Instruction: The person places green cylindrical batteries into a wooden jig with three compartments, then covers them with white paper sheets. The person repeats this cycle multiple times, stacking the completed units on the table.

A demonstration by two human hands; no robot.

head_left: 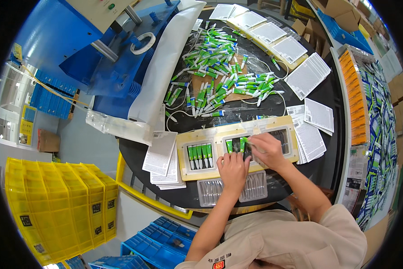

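A heap of green tubes (219,67) lies beyond the hands' yellow tray (237,127).

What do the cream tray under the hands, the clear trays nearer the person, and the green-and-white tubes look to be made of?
Cream tray: seemingly rigid board or plastic, matte, with cut-out windows holding tubes; which one is unclear. Clear trays: thin moulded plastic, see-through and glossy, ribbed pockets catching light. Tubes: probably plastic or laminate, smooth with slight sheen. The right hand pinches one; the left hand rests on the cream tray.
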